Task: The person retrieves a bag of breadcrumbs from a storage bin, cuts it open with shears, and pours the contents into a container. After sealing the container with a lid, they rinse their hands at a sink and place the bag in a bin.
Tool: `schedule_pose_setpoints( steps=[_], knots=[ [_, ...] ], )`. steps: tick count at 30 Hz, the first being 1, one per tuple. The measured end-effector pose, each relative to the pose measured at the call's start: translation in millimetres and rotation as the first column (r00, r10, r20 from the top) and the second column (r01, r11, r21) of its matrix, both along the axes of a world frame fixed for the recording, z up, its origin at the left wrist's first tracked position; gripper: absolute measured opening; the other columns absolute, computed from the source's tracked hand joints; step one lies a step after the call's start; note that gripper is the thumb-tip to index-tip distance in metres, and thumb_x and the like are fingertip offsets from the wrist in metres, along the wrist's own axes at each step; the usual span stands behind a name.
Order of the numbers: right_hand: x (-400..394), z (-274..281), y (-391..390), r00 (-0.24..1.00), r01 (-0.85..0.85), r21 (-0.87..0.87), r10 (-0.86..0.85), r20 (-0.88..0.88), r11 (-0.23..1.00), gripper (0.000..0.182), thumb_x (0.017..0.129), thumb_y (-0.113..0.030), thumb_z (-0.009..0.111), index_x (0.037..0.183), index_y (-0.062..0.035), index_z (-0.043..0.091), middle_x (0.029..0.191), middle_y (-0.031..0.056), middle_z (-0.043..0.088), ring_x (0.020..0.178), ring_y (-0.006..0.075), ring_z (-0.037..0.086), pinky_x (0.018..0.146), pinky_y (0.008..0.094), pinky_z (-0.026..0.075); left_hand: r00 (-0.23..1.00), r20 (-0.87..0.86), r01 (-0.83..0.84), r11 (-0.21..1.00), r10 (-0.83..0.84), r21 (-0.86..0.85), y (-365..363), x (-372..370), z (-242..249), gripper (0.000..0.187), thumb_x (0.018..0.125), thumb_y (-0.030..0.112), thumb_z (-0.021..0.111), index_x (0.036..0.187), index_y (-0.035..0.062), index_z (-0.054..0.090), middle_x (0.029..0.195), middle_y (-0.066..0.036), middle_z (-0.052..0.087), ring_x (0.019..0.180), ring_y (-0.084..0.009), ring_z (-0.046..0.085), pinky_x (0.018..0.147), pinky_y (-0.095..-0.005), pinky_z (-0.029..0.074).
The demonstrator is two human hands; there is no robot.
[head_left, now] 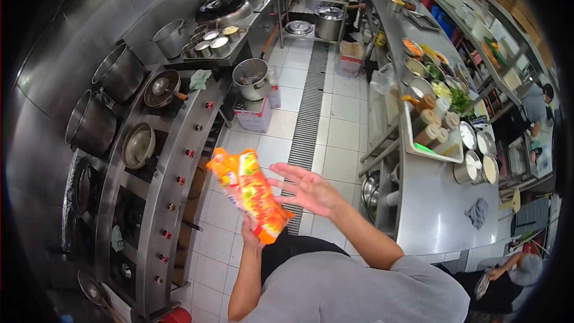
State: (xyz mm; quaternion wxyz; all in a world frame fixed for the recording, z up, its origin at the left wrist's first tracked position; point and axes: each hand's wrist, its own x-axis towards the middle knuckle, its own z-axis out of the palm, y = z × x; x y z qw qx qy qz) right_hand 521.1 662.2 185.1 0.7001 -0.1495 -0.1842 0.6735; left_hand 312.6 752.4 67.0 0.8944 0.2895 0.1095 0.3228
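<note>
An orange plastic packet [254, 191] with yellow and green print is held up in front of my body, above the tiled floor. My left hand [251, 233] grips its lower end from below, fingers mostly hidden behind it. Beside the packet's right edge, my right hand [308, 190] is spread with the palm up. Its fingertips reach the packet's edge; whether they touch it I cannot tell.
A stove [179, 143] with pans and pots runs along the left. On the right stands a steel counter [439, 215] with a basket of bottles [439, 154], bowls and a grey cloth [477, 213]. A pot [252, 81] sits on a box ahead. Other people are at the back and right.
</note>
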Motion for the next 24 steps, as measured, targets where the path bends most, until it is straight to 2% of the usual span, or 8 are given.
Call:
schedule_pose_setpoints(
  steps=[4, 7, 10, 12, 17, 18, 20, 24],
  knots=[
    [23.7, 19.1, 35.8, 0.961, 0.161, -0.205, -0.106, 0.257, 0.966, 0.077, 0.085, -0.015, 0.075, 0.148, -0.0062, 0.031, 0.157, 0.01, 0.025, 0.144, 0.0322, 0.029, 0.111, 0.0511, 0.036, 0.985, -0.072, 0.151, 0.986, -0.156, -0.072, 73.9, 25.9, -17.8, 0.085, 0.08, 0.043, 0.075, 0.145, 0.0057, 0.034, 0.141, -0.011, 0.048, 0.127, -0.0282, 0.05, 0.108, -0.0454, 0.041],
    [42.4, 14.0, 56.4, 0.938, 0.242, -0.239, -0.164, 0.307, 0.94, 0.078, 0.083, -0.007, 0.074, 0.148, -0.0062, 0.031, 0.157, 0.0088, 0.024, 0.144, 0.0312, 0.028, 0.106, 0.049, 0.044, 0.881, -0.154, 0.467, 0.875, -0.448, 0.126, 126.8, 66.8, 15.1, 0.092, 0.081, 0.044, 0.075, 0.148, 0.0052, 0.027, 0.142, -0.009, 0.047, 0.131, -0.024, 0.047, 0.11, -0.0412, 0.039],
    [58.6, 19.4, 74.2, 0.919, 0.309, -0.244, -0.223, 0.325, 0.919, 0.082, 0.08, 0.002, 0.074, 0.148, -0.0029, 0.029, 0.157, 0.0115, 0.024, 0.144, 0.029, 0.03, 0.106, 0.0422, 0.046, 0.887, -0.004, 0.451, 0.868, -0.462, -0.208, 163.5, 106.8, 9.8, 0.096, 0.081, 0.055, 0.072, 0.149, 0.0041, 0.026, 0.144, -0.01, 0.046, 0.132, -0.0244, 0.046, 0.11, -0.0411, 0.038],
    [68.3, 8.2, 83.4, 0.893, 0.368, -0.25, -0.265, 0.363, 0.896, 0.084, 0.078, 0.003, 0.075, 0.148, -0.0026, 0.029, 0.156, 0.0111, 0.025, 0.143, 0.0286, 0.03, 0.105, 0.0418, 0.046, 0.87, -0.07, 0.472, 0.865, -0.488, -0.169, 190.0, 138.5, 7.2, 0.1, 0.08, 0.062, 0.068, 0.15, 0.0047, 0.025, 0.145, -0.011, 0.045, 0.133, -0.0246, 0.045, 0.11, -0.0415, 0.038],
    [124.3, -17.8, 103.4, 0.84, 0.512, -0.302, -0.395, 0.372, 0.804, 0.082, 0.077, 0.009, 0.072, 0.147, -0.0034, 0.031, 0.155, 0.0127, 0.027, 0.141, 0.0305, 0.034, 0.103, 0.0471, 0.048, 0.803, -0.314, 0.553, 0.829, -0.506, 0.078, 232.8, 224.0, 2.0, 0.095, 0.08, 0.042, 0.078, 0.149, 0.0029, 0.025, 0.141, -0.01, 0.048, 0.13, -0.0235, 0.047, 0.108, -0.0388, 0.04],
    [139.3, -20.7, 105.8, 0.852, 0.512, -0.328, -0.418, 0.316, 0.794, 0.084, 0.075, 0.007, 0.076, 0.146, -0.0015, 0.032, 0.152, 0.0101, 0.032, 0.14, 0.0286, 0.036, 0.101, 0.0382, 0.049, 0.766, -0.325, 0.61, 0.786, -0.554, 0.099, 243.4, 241.3, 5.5, 0.094, 0.079, 0.039, 0.079, 0.148, 0.0025, 0.026, 0.141, -0.01, 0.048, 0.13, -0.0229, 0.047, 0.108, -0.0382, 0.04],
    [173.8, -31.7, 110.5, 0.851, 0.512, -0.309, -0.425, 0.308, 0.801, 0.084, 0.077, 0.006, 0.075, 0.147, -0.0017, 0.031, 0.152, 0.0105, 0.032, 0.138, 0.0296, 0.038, 0.1, 0.0386, 0.049, 0.709, -0.35, 0.676, 0.732, -0.612, 0.089, 248.7, 273.8, 11.8, 0.093, 0.078, 0.035, 0.08, 0.147, 0.0022, 0.027, 0.14, -0.009, 0.048, 0.13, -0.0223, 0.047, 0.108, -0.0376, 0.04],
    [245.3, -36.4, 122.1, 0.892, 0.448, -0.358, -0.38, 0.244, 0.82, 0.083, 0.078, 0.003, 0.076, 0.147, -0.0013, 0.03, 0.152, 0.0117, 0.032, 0.135, 0.0278, 0.042, 0.1, 0.0389, 0.049, 0.837, -0.333, 0.522, 0.817, -0.435, 0.246, 255.6, 354.0, 31.1, 0.088, 0.076, 0.024, 0.078, 0.146, 0.001, 0.029, 0.138, -0.011, 0.05, 0.127, -0.0207, 0.049, 0.107, -0.0342, 0.038]
  ],
)
